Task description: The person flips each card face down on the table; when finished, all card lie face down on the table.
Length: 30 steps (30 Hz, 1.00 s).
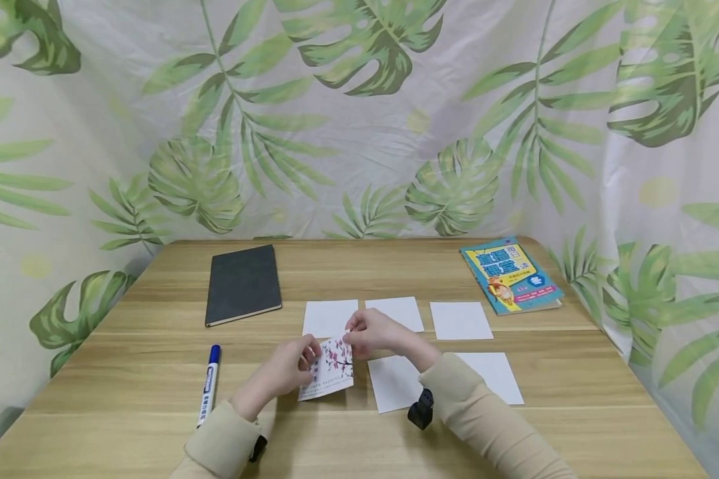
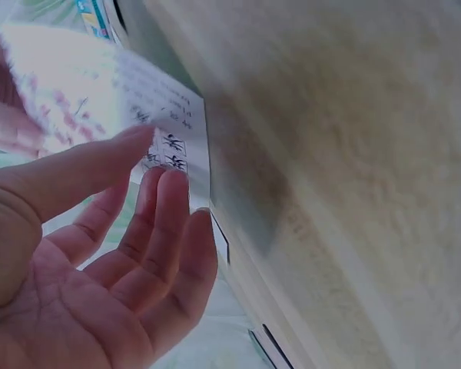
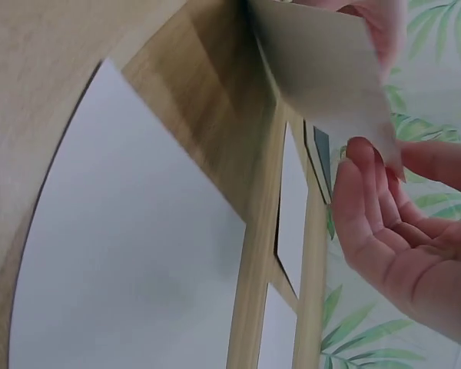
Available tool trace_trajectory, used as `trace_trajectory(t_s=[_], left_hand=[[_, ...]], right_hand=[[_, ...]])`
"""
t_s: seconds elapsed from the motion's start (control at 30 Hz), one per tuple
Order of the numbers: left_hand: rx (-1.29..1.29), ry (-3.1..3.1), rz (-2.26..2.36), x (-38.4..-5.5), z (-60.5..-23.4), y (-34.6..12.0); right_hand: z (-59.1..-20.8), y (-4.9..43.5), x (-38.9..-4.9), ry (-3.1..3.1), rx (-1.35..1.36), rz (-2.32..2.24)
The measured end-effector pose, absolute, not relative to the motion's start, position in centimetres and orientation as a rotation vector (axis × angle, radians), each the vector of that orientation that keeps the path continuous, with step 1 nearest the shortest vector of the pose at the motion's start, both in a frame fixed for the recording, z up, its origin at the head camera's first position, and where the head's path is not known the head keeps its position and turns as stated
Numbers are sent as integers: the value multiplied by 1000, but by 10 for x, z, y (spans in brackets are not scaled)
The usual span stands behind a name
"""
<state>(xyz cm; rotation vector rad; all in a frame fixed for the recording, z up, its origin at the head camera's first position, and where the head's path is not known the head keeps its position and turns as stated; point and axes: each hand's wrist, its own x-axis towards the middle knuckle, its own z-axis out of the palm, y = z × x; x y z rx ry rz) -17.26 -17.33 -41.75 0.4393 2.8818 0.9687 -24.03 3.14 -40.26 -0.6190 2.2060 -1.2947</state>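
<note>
A square white card point(image 1: 334, 372) printed with pink blossoms on a dark branch and some lettering is tilted up off the table. My left hand point(image 1: 284, 366) holds its left edge, with the thumb and curled fingers point(image 2: 173, 196) at the lettering in the left wrist view. My right hand point(image 1: 380, 331) pinches its upper right corner between thumb and fingers; the right wrist view shows the card's plain back point(image 3: 330, 77). Beside and beyond the hands lie several white cards, among them one under my right wrist point(image 1: 392, 386) and one behind the printed card point(image 1: 329, 316).
A black notebook point(image 1: 242, 285) lies at the back left, with a blue-capped marker point(image 1: 210, 382) nearer the front. At the back right is a colourful book point(image 1: 512, 276). Two more white cards lie right of the hands, one far point(image 1: 461, 320), one near point(image 1: 494, 376).
</note>
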Motion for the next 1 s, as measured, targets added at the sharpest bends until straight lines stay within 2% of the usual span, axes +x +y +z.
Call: trace_trajectory(t_s=[0.17, 0.57, 0.7, 1.0], left_hand=[[433, 2879, 1113, -173, -419, -175], [106, 2646, 1530, -174, -412, -168], [35, 2602, 1551, -174, -410, -167], [66, 2660, 1448, -171, -400, -171]], right_hand=[[-399, 28, -237, 2137, -624, -1380], [-396, 20, -233, 2033, -720, -1443], [-399, 17, -233, 2040, -740, -1431], [-402, 15, -229, 2100, -837, -1329]])
